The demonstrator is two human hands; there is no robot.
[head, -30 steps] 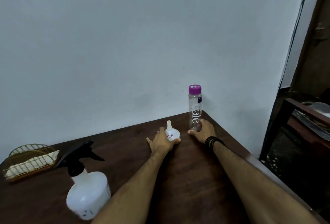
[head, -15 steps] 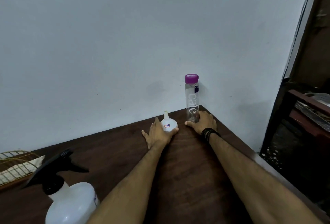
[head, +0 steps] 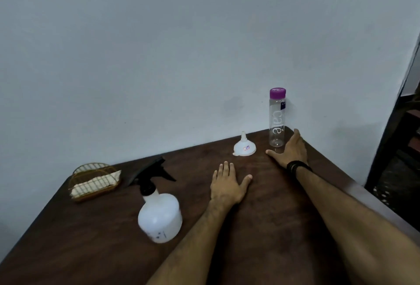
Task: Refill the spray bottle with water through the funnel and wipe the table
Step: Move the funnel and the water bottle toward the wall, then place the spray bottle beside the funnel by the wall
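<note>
A white spray bottle with a black trigger head stands on the dark wooden table, left of my left forearm. A small white funnel sits upside down near the wall. A tall clear water bottle with a purple cap stands at the table's far right corner. My left hand lies flat on the table, fingers straight, a short way in front of the funnel and apart from it. My right hand rests open on the table just in front and right of the water bottle, holding nothing.
A gold wire basket holding a folded pale cloth sits at the table's far left by the wall. The table's right edge drops off beside dark furniture.
My left hand has let go of the funnel and drawn back toward me. My right hand has come off the base of the water bottle. The view has shifted, showing the spray bottle and basket fully.
</note>
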